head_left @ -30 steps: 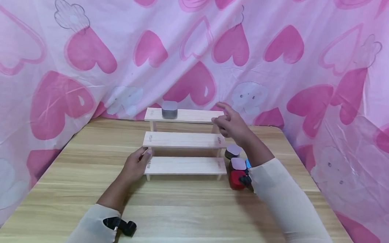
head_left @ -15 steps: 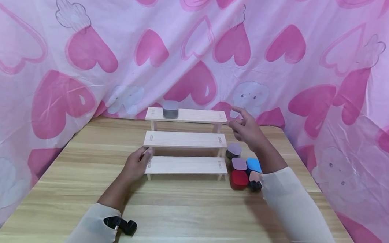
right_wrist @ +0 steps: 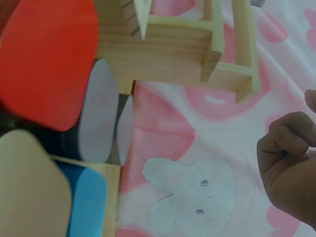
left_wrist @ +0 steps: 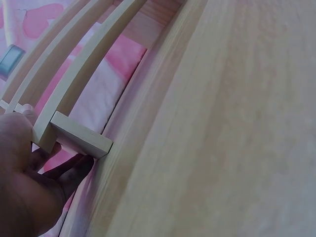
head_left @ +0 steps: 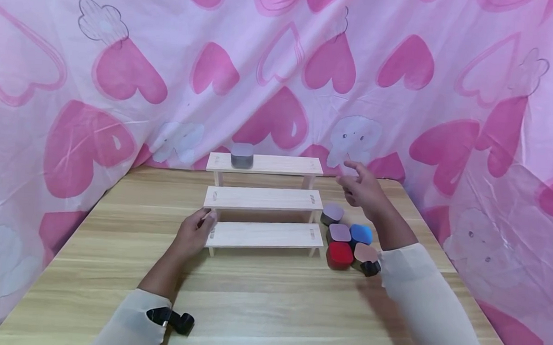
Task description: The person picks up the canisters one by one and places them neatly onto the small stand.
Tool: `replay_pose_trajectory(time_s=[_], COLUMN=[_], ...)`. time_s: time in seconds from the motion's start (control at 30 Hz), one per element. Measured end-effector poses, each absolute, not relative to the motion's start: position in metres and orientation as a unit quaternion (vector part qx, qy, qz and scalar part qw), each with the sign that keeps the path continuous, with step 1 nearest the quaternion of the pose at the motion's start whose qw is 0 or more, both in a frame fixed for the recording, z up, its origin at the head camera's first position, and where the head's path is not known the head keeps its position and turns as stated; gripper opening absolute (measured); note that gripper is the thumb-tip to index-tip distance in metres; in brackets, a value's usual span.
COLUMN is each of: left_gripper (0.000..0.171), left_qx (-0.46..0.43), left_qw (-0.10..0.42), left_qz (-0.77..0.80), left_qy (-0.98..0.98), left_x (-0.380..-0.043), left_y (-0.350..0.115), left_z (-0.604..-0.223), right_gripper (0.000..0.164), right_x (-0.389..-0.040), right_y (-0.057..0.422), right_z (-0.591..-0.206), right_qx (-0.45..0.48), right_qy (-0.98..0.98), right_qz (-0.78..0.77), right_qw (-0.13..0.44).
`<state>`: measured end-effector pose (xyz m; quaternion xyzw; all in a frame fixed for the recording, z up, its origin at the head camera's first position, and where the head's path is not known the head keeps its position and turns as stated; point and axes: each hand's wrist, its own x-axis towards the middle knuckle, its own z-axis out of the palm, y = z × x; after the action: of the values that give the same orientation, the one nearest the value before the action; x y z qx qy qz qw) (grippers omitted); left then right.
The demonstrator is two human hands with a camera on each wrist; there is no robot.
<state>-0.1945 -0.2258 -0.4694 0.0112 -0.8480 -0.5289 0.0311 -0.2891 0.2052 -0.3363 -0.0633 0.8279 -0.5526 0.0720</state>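
My left hand (head_left: 196,234) grips the left end of a three-step wooden display stand (head_left: 264,235), thumb up at the step's end. In the left wrist view its other fingers (left_wrist: 74,173) sit under the step beside a leg. My right hand (head_left: 361,191) hovers in the air to the right of the stand, holding nothing, with its index finger stretched out and the others loosely curled. On the top step's left part stands a small grey rounded-square block (head_left: 242,156). The right wrist view shows the right hand (right_wrist: 291,158) apart from the stand.
Beside the stand's right end cluster several similar blocks: red (head_left: 340,255), blue (head_left: 361,234), pinkish-beige (head_left: 364,252), mauve (head_left: 339,232) and greyish-purple (head_left: 332,213). A pink heart-print cloth (head_left: 282,63) hangs behind the wooden table (head_left: 260,307).
My right hand has drawn away from the top step's right end, moving right and slightly down, uncovering the blue and pinkish-beige blocks. The left hand and stand have stayed put.
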Motion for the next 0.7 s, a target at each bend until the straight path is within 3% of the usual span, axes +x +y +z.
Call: replay_pose_trajectory(time_s=[0.3,0.7], left_gripper=[0.052,0.052], left_qx=[0.015,0.009], left_qw=[0.026,0.029], left_qz=[-0.523,-0.520], left_qy=[-0.852,-0.854], left_x=[-0.197,-0.196], left_y=[-0.226,-0.227], left_z=[-0.470,-0.471], right_gripper=[0.073,0.076], right_x=[-0.299,-0.311], right_y=[0.218,0.227], right_z=[-0.349,-0.375], right_qx=[-0.018,-0.033], right_qy=[0.868,0.947], right_qz=[-0.486,-0.295], right_qw=[0.100,0.123])
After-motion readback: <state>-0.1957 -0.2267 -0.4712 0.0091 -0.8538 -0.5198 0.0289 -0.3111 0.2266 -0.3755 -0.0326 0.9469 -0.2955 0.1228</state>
